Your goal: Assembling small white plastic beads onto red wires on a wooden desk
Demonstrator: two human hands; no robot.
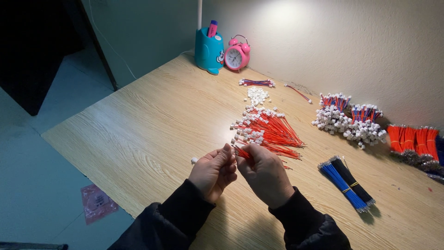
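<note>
Hands (pixel 240 169) pinched (both) on red wires (pixel 243 153)

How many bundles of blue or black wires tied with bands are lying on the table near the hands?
2: a blue bundle and a black bundle, side by side on the table, right of the right hand. More dark wires at the far right edge may be cut off.

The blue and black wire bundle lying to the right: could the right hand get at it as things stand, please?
Probably yes. The blue and black wire bundle lies on bare table beside the right hand, with nothing between them; the hand would first have to free itself of the red wires it pinches.
</note>
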